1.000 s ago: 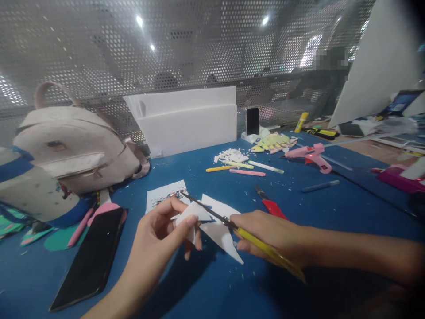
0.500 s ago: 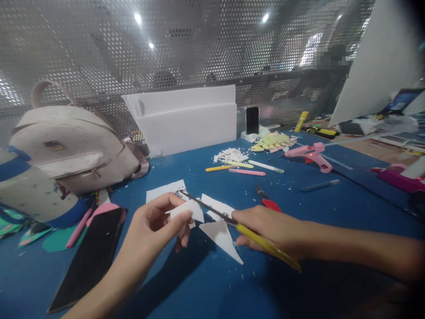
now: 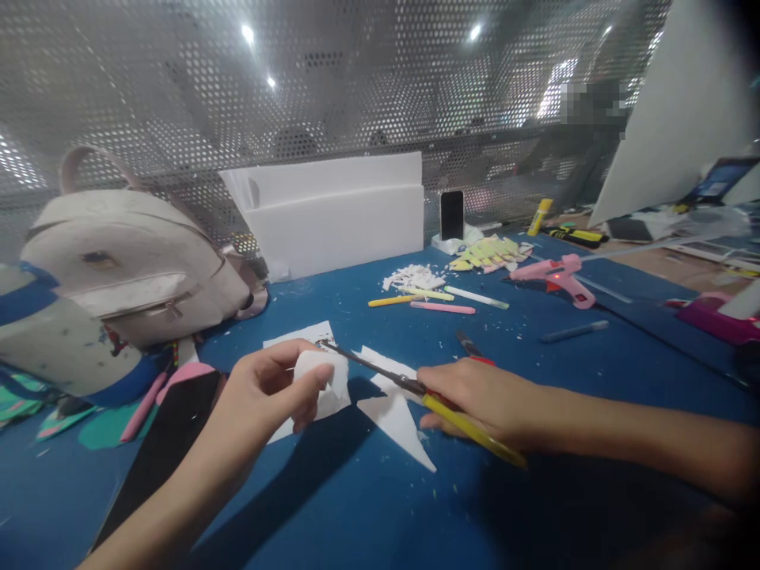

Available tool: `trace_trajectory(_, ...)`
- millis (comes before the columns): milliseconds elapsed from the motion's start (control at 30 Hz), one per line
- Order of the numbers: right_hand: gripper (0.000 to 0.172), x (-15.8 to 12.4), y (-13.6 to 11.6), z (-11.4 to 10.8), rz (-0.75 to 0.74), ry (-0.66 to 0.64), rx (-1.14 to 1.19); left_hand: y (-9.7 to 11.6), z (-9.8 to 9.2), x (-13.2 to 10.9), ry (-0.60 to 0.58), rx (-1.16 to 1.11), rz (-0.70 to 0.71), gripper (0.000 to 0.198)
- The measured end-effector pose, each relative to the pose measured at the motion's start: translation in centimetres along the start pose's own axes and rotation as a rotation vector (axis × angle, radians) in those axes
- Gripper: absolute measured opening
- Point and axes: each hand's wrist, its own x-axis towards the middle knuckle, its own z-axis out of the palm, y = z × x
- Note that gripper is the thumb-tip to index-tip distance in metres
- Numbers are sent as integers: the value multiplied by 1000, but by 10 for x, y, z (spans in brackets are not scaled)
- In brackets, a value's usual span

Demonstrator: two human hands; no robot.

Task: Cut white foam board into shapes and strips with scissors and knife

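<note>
Pinched between the thumb and fingers of my left hand (image 3: 276,384) is a small white piece of paper or thin foam (image 3: 337,378) with a curved edge. My right hand (image 3: 475,396) grips a pair of scissors (image 3: 380,369) with a yellow handle. Their dark blades point left, and the tips reach just behind the white piece; whether they touch it I cannot tell. Below the blades lies a white triangular offcut (image 3: 399,427) on the blue table. A printed white sheet (image 3: 285,339) lies partly hidden behind my left hand. Beyond my right hand is a red-handled cutter (image 3: 469,345), partly covered.
A dark phone (image 3: 160,443) lies at left by a backpack (image 3: 124,253) and a blue-and-white container (image 3: 65,340). Behind are white boards (image 3: 338,222), white scraps (image 3: 412,277) and several markers (image 3: 442,307). A pink glue gun (image 3: 561,277) with its cable is at right.
My left hand has shifted slightly left and turned the white piece, so more of its face shows. The yellow scissor handle has swung up a little; the right hand covers more of the cutter.
</note>
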Motion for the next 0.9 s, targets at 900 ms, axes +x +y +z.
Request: trace_trajectory(900,22,26,71,-17,156,222,-365,-23,15,10,-109,-561,-203,35)
